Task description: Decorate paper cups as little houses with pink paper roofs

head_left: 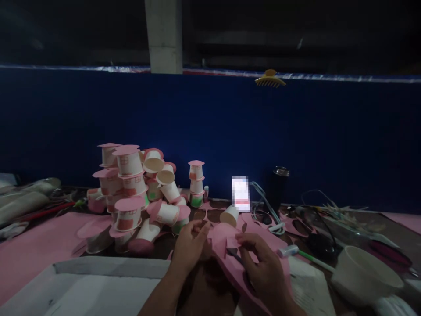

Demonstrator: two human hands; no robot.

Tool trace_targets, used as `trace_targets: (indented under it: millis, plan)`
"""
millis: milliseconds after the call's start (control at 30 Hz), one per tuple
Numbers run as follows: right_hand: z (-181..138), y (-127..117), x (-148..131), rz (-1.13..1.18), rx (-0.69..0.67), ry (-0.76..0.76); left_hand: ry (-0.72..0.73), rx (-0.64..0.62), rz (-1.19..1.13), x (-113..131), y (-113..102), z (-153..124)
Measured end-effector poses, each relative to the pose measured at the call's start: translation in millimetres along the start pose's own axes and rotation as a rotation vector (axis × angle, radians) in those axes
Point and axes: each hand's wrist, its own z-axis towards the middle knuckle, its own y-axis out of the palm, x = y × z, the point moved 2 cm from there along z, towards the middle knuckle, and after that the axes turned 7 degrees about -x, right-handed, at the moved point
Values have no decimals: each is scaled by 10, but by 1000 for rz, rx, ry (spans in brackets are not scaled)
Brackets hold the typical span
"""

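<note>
My left hand [190, 245] is closed, thumb and fingertips pinched at the left edge of a pink paper sheet [223, 232]. My right hand [261, 261] is curled over the same sheet. A dark, slim blade, which looks like part of a pair of scissors [236, 256], runs from under its palm; the handles are hidden. At its fingertips is a small, paler pink paper piece [232, 242]. Just beyond the sheet lies a tilted white paper cup [229, 215].
Left stand stacked paper cups [129, 162] with pink paper discs and printed windows. A white box [108, 263] lies at front left. Behind are a lit phone [241, 194] and black bottle [278, 188]. On the right sit a glue stick [288, 251] and white bowl [363, 274].
</note>
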Motion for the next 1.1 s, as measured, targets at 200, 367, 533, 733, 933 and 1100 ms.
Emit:
trace_targets:
  millis: [200, 367, 533, 733, 933, 1100]
  plan:
    - [-14, -45, 1, -120, 103, -192, -167, -281, -415, 1, 151, -61]
    - [-24, -28, 50, -106, 81, -175, -192, -445, -571, -36, 232, -118]
    - [-20, -25, 106, 22, 34, -10, -141, -401, -481, -65, 239, -85]
    - [44, -39, 106, 319, 78, 519, -55, -329, -428, -51, 245, -55]
    - [3, 145, 100, 632, -177, 750, -16, -293, -275, -31, 261, -81]
    - [-10, 152, 115, 648, -164, 756, -42, -303, -287, 39, 297, -146]
